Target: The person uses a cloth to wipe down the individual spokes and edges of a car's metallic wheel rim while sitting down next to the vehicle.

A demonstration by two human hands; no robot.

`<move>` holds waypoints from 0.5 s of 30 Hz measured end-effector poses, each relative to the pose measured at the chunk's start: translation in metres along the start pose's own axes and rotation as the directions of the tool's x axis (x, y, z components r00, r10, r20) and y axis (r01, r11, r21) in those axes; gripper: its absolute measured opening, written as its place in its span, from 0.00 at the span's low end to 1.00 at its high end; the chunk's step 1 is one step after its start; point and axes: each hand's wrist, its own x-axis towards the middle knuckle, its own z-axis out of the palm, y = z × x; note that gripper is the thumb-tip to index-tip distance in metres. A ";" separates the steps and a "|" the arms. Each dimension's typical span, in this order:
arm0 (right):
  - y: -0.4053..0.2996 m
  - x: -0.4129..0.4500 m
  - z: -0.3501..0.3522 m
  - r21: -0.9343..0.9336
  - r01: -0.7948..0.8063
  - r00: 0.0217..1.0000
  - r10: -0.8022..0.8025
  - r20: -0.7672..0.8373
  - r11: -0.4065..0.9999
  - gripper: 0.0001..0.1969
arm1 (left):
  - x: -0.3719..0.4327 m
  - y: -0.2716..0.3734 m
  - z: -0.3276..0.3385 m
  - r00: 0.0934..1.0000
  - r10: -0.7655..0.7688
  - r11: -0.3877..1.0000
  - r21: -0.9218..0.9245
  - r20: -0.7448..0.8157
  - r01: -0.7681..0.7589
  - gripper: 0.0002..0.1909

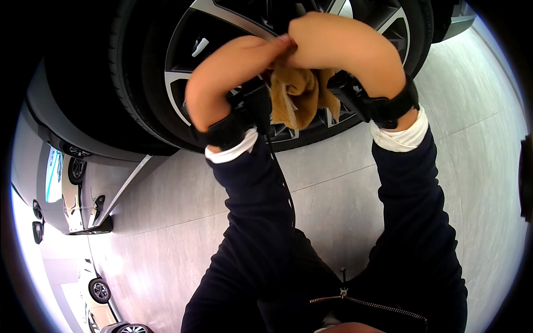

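Observation:
A brown cloth [296, 100] hangs bunched below my two hands, in front of a car's alloy wheel [227, 16]. My left hand [254, 52] pinches the top of the cloth, its thumb side meeting my right hand [320, 39]. The right hand is curled over the same bunched part, with its fingertips hidden behind the hand. Some blur lies over the fingers. The black tyre [137, 95] curves around the silver and dark spokes. Each wrist wears a black strapped device, the left one [237, 120] and the right one [383, 104].
The car's dark grey body [112, 162] borders the wheel on the left. A grey tiled floor [333, 175] spreads beneath. Other cars [83, 195] stand farther off at left. A thin black cable [285, 183] runs down along my left sleeve.

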 end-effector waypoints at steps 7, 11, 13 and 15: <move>0.000 0.013 -0.001 -0.254 -0.201 0.919 0.272 0.285 0.946 0.11 | 0.021 -0.004 0.014 0.936 -0.223 0.972 -0.012 0.271 0.235 0.33; 0.013 0.015 0.006 -0.219 -0.187 0.932 0.244 0.270 0.958 0.09 | 0.021 -0.001 0.015 0.937 -0.247 0.967 -0.003 0.246 0.256 0.39; 0.014 0.015 0.006 -0.224 -0.184 0.932 0.242 0.270 0.957 0.09 | 0.021 0.001 0.015 0.937 -0.258 0.965 0.013 0.234 0.262 0.40; 0.011 0.014 0.003 -0.231 -0.184 0.931 0.245 0.270 0.955 0.09 | 0.021 0.003 0.016 0.937 -0.265 0.964 0.046 0.229 0.262 0.42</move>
